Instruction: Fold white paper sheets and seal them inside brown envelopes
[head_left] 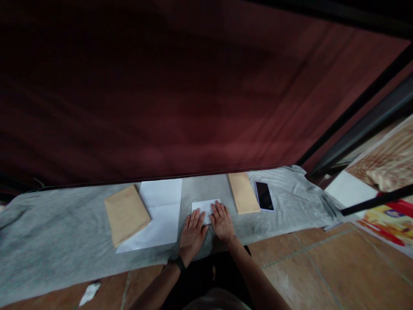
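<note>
A small white piece of paper [203, 206], perhaps folded, lies on the grey cloth [64, 224] in front of me. My left hand [192, 230] rests flat on its left part, fingers stretched out. On its right part lies my right hand [222, 221], also flat with the fingers extended. Both palms cover the paper's lower portion. Left of my hands is a larger white sheet [164, 219] with crease lines. A stack of brown envelopes [127, 214] overlaps that sheet's left side. To the right of my hands sits a narrow brown envelope or stack [244, 193].
A phone [264, 196] with a dark screen lies right of the narrow brown stack. A dark red panel [193, 107] rises behind the cloth. Black frame bars and a colourful printed box [390, 221] stand at the right. A white scrap [89, 293] lies on the tiled floor.
</note>
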### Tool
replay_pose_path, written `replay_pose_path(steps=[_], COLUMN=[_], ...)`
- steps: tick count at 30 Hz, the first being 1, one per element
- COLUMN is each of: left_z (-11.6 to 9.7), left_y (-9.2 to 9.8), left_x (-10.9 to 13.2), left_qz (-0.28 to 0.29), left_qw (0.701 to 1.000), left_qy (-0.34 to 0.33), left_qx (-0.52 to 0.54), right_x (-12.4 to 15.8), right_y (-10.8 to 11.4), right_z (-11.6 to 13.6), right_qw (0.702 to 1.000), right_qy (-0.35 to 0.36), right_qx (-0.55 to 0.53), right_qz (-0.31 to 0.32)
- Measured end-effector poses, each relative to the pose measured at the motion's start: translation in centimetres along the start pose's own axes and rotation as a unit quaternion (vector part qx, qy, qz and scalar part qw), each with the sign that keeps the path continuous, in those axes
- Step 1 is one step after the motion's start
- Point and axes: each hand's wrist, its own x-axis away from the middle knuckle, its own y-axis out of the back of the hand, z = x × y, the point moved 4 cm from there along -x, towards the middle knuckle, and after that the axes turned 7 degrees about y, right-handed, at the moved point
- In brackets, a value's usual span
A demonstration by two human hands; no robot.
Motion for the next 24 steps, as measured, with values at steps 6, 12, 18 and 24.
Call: replay_pose_path(steps=[6,12,18,24], left_z=[0.2,0.5,0.6,0.5], left_y=[-0.5,-0.8,-1.0,-1.1], left_x=[0.4,0.5,0.5,0.2], left_qz=[-0.040,-0.036,-0.043,-0.036], left_qw=[0.998,0.998,0.997,0.997], left_qy=[0.051,0.055,0.054,0.058], left_qx=[-0.008,0.006,0.024,0.023], right_x=[0.0,0.1,0.1,0.4], right_y=[-0.6,-0.5,-0.3,0.5], right_z=[-0.5,-0.3,-0.4,-1.3], right_qw=[0.999,0.998,0.998,0.991], right_qy=[-0.029,-0.043,-0.046,-0.094], right_qx=[0.026,0.022,0.014,-0.004], right_qz=[-0.020,-0.027,-0.039,-0.091])
